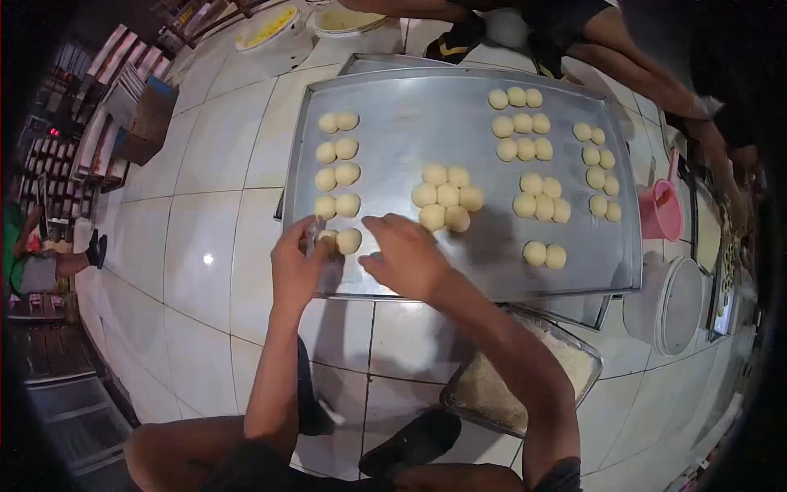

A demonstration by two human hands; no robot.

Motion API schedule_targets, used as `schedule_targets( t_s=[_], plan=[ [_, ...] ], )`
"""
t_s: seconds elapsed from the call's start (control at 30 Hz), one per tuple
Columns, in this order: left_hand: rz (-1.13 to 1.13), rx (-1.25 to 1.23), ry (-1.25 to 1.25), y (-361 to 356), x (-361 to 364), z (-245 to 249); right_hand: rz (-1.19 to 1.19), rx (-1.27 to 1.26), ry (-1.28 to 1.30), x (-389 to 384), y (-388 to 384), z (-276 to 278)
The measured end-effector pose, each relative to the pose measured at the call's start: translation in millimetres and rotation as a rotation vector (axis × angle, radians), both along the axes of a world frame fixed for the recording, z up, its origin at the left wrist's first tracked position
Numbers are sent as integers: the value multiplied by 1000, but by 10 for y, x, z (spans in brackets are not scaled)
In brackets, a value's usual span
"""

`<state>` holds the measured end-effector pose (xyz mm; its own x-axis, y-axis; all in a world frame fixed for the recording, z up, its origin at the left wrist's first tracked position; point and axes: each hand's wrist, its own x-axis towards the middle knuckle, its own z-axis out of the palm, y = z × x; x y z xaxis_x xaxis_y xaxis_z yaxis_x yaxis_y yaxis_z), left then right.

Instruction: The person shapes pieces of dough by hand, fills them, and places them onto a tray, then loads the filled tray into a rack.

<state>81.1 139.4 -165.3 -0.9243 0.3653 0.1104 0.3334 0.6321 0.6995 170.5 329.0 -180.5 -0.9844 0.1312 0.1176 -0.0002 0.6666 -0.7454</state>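
Observation:
A metal tray carries pale round dough balls in separate groups. Pairs of them run down its left side, and a dough cluster sits in the middle. My left hand is at the nearest left pair, its thumb and fingers around the left dough ball, which they partly cover. Touching that ball on its right is another dough ball. My right hand hovers just right of this pair, thumb and index finger apart, holding nothing.
Below the tray's right front edge lies a pan of pale crumbs. A pink dipper and a lidded white bucket stand to the right. White buckets are behind. Another person's legs and arm are at upper right.

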Motion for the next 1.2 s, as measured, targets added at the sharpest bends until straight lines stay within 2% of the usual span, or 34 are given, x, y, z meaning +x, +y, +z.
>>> schedule_targets(
  t_s=[0.03, 0.13, 0.2, 0.23, 0.3, 0.33, 0.37, 0.43, 0.47, 0.53, 0.57, 0.63, 0.67, 0.83, 0.97, 1.0, 1.13, 1.2],
  plan=[
    [-16, 37, -68, -78, -39, -97, 8, 104, -7, -88, -153, -196],
    [-76, 139, -283, -30, -68, -345, 8, 15, 214, -363, -377, -637],
    [-115, 183, -331, 247, -14, -158, -17, -104, 40, -290, -203, -279],
    [-85, 217, -348, 337, 28, 52, -31, -99, 33, -239, -119, -178],
    [-43, 294, -395, 581, 213, 315, -228, -271, 202, 115, 203, 30],
    [-103, 326, -399, 767, 326, 309, -283, -393, 198, 319, 408, 127],
    [-164, 358, -404, 1022, 422, 267, -349, -358, 284, 478, 595, 64],
    [-252, 271, -408, 1562, 626, 189, -531, -279, 77, 824, 1056, 94],
    [-293, 234, -413, 1819, 719, 187, -524, -251, 214, 929, 1294, 36],
    [-364, 289, -479, 2187, 805, 34, -495, -427, 149, 1181, 1645, -69],
    [-370, 287, -477, 2327, 863, -69, -501, -427, 152, 1185, 1713, -51],
    [-399, 195, -234, 2503, 964, -245, -684, -124, -128, 1196, 1797, -21],
    [-402, 194, -230, 2533, 992, -271, -686, -125, -124, 1203, 1812, -51],
    [-470, 122, -245, 2677, 1037, -397, -766, -17, -27, 1156, 1872, -389],
    [-540, 293, -184, 2565, 990, -530, -701, -96, 258, 1189, 1838, -528],
    [-543, 290, -185, 2543, 970, -523, -704, -98, 258, 1183, 1844, -498],
    [-489, 170, 141, 2534, 892, -455, -665, -21, 425, 1242, 1958, -342],
    [-525, 127, 47, 2626, 828, -414, -644, -56, 338, 1235, 2086, -376]
  ],
)
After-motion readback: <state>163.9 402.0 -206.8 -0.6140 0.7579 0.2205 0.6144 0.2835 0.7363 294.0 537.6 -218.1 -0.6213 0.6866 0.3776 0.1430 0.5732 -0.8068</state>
